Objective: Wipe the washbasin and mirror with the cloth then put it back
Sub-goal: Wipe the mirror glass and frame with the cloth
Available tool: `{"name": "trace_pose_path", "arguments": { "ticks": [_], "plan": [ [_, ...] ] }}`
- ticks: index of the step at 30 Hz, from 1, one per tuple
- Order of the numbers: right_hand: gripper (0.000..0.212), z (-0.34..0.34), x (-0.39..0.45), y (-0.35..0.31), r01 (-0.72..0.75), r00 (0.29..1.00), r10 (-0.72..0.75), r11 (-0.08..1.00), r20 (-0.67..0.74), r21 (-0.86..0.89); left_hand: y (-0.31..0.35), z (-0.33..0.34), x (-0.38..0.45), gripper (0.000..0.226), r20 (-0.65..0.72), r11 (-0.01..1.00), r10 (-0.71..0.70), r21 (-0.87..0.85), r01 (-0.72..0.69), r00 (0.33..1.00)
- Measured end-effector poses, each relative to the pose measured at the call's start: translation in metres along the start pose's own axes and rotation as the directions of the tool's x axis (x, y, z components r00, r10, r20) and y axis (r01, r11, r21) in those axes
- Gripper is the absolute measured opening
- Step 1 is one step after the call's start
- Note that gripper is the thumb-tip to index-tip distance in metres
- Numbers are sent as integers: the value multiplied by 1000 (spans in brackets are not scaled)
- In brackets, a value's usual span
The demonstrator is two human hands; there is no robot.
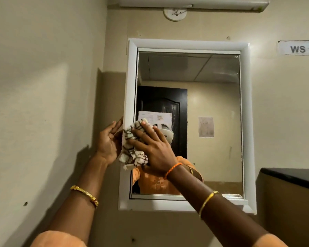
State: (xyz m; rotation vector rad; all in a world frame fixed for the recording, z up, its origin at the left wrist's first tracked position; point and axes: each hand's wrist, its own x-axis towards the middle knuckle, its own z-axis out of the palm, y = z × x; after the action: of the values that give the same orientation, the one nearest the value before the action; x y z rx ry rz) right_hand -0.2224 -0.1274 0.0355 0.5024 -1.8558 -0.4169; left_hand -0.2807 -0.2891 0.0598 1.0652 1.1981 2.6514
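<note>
Right hand (152, 148): fingers flat, pressing the checked cloth (132, 148) against the mirror (203, 122), low on its left edge.
Left hand (109, 141): released, steadying the white frame (130, 82).
Risk: bunched cloth may slip from under those flat fingers.
Washbasin: out of view.

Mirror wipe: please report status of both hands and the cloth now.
Right hand flat, pressing cloth on mirror, left edge. Left hand open against white frame. Nothing in the way.
</note>
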Motion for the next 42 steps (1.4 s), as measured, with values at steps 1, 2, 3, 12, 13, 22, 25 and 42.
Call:
{"name": "trace_pose_path", "arguments": {
  "ticks": [1,2,3,12,13,22,25,42],
  "plan": [
    [64,0,7,1,-19,1000,19,1000,-10,-6,-3,-1,-1,37,12,1000,-1,-5,1,1000],
    [66,1,15,1,-49,999,49,999,-19,-8,-7,-2,-2,40,25,1000,-4,-19,5,1000],
    [67,1,22,0,-88,996,88,996,-32,-2,-10,-4,-3,42,42,999,-5,-44,7,999],
    [59,-23,30,27,-448,884,440,894,-158,-17,-19,-1,-14,32,-61,979,74,196,-61,995],
    [60,-29,25,41,-509,850,494,860,-184,-41,-20,-3,-13,30,-76,963,92,260,-69,993],
    [94,-49,7,59,-755,638,756,651,-142,74,-32,4,-19,50,-104,881,252,436,-184,962],
    [100,-35,28,22,-677,728,685,726,-35,120,-38,3,-17,47,-104,867,273,458,-197,956],
    [69,-65,-24,103,-659,742,652,752,-155,3,-45,1,-15,42,-195,828,363,516,-219,911]
  ]
}}
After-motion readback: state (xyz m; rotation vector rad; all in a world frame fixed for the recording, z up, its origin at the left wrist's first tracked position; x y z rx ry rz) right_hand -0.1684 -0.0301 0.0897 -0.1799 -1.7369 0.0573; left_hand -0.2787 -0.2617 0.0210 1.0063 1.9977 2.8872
